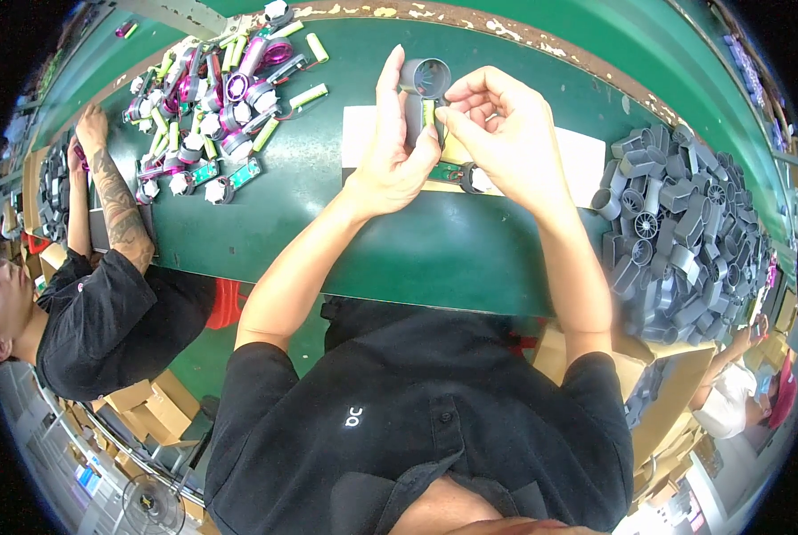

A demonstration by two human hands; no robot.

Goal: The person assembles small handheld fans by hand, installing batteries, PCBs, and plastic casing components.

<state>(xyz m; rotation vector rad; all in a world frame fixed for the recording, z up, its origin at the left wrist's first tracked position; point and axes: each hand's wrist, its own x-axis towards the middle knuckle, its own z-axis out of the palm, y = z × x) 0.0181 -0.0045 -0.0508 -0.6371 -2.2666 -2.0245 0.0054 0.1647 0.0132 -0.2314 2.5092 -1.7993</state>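
Upright in my left hand [390, 156] is a grey plastic housing [425, 78] with a round, open ring at its far end. My thumb and fingers close around its lower body. A light-green battery cell [429, 112] shows inside that body. My right hand [504, 125] is at the housing's right side, fingers curled and thumb near the index finger. What those fingertips pinch, if anything, is too small to make out. Below the hands lies a green circuit board [450, 171] joined to a small round fan-like part [475, 177], partly covered by my right hand.
White sheets [581, 165] lie under the work. To the left spreads a pile of purple-and-grey assemblies [237, 86] with green cells. Grey empty housings [675, 214] are heaped at the right. A co-worker's tattooed arm [118, 201] rests over the table's left end.
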